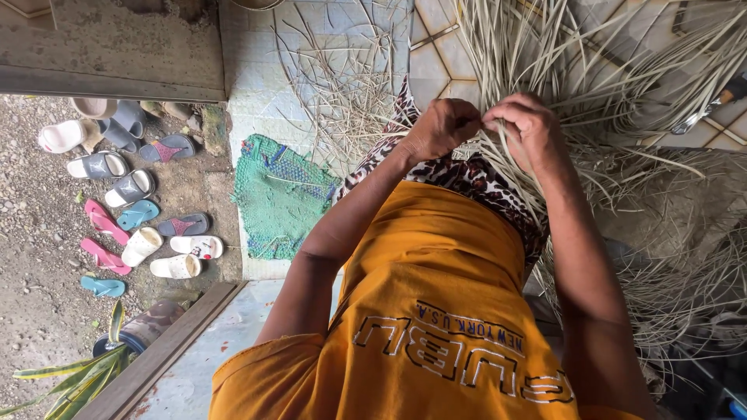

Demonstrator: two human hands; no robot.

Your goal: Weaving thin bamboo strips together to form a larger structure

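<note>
My left hand (442,128) and my right hand (531,126) meet over my lap, fingers closed on thin pale dried-leaf strips (498,159). A small woven patch of those strips (467,148) shows between and just below the hands, resting on my leopard-print skirt (467,183). Long loose strips fan out from it toward a big heap (591,70) on the tiled floor ahead and to my right. My fingertips hide exactly where the strips cross. My orange shirt (436,295) fills the bottom of the view.
A green mesh mat (280,194) lies on the tiles to the left. Several sandals (128,206) are scattered on the gravel beyond the step. A tool with a dark handle (704,113) lies at the right. A potted plant (117,354) stands at the bottom left.
</note>
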